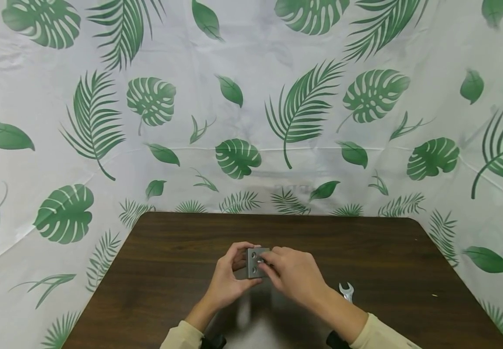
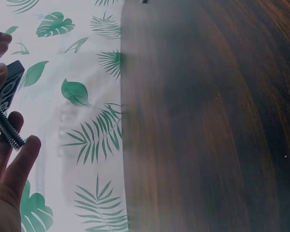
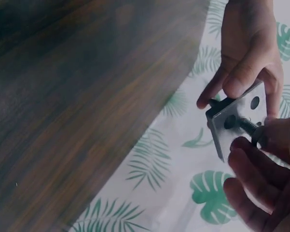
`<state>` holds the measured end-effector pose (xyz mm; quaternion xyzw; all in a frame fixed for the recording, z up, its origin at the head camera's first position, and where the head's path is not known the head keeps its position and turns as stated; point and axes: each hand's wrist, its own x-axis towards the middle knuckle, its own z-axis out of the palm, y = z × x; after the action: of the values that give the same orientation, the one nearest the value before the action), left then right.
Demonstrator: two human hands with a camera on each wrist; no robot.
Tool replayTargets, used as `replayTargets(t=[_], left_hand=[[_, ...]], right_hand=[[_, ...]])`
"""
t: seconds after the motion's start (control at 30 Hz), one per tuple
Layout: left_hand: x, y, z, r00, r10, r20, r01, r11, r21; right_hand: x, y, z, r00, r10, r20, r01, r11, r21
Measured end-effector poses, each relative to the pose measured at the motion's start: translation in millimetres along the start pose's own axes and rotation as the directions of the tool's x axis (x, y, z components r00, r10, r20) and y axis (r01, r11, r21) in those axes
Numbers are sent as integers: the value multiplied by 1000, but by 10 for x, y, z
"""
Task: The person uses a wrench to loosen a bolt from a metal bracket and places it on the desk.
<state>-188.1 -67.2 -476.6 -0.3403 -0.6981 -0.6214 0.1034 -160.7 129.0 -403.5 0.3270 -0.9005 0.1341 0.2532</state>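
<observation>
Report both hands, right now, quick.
Left hand: holding the metal plate by its edges.
Right hand: pinching a threaded bolt at the plate's face.

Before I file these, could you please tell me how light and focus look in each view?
Head: bright cloth, pale glare low on the dark table. Left wrist: dim, hazy, though the thread of a bolt reads clearly. Right wrist: dim and soft, right hand in shadow, plate catching light.

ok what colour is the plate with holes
Grey, metallic-looking; the plate shows best in the head view.
</observation>
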Motion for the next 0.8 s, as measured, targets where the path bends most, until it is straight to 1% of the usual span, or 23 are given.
replayTargets(t=[0.07, 0.13, 0.2, 0.33, 0.37, 0.4, 0.43, 0.53, 0.6, 0.63, 0.7, 0.8], left_hand=[[4, 7, -4, 1000, -7, -4, 7, 1000, -3], [7, 12, -8, 1000, -8, -6, 8, 1000, -6], [9, 13, -10, 1000, -5, -6, 5, 1000, -9], [12, 21, -2, 1000, -2, -1, 2, 1000, -5], [14, 31, 3, 1000, -3, 0, 3, 1000, -4], [19, 45, 7, 1000, -2, 1, 2, 1000, -3], [22, 66, 9, 1000, -1, 0, 1, 1000, -2], [42, 169, 16, 1000, 3, -10, -3, 1000, -14], [53, 240, 12, 1000, 12, -18, -12, 1000, -16], [57, 264, 10, 1000, 17, -20, -17, 1000, -16], [61, 268, 10, 1000, 20, -20, -21, 1000, -14], [34, 181, 0, 1000, 13, -11, -13, 1000, -1]], right_hand=[[1, 5, -2, 998, -62, -14, 62, 998, 9], [1, 7, -5, 995, -94, -23, 94, 996, 7], [0, 4, -7, 997, -69, -25, 69, 998, -10], [-7, -7, -14, 999, 50, -9, -50, 998, -49], [-9, -8, -15, 998, 63, -7, -64, 997, -53], [-10, -10, -18, 998, 60, -7, -61, 997, -52], [-11, -10, -22, 999, 45, -7, -45, 998, -44], [-11, -12, -32, 999, -35, -25, 34, 999, -29], [-11, -18, -38, 997, -65, -36, 64, 998, -27], [-11, -21, -40, 997, -59, -38, 58, 998, -32], [-10, -28, -39, 999, -11, -36, 9, 998, -55], [-4, -45, -25, 997, 72, -11, -72, 995, -75]])
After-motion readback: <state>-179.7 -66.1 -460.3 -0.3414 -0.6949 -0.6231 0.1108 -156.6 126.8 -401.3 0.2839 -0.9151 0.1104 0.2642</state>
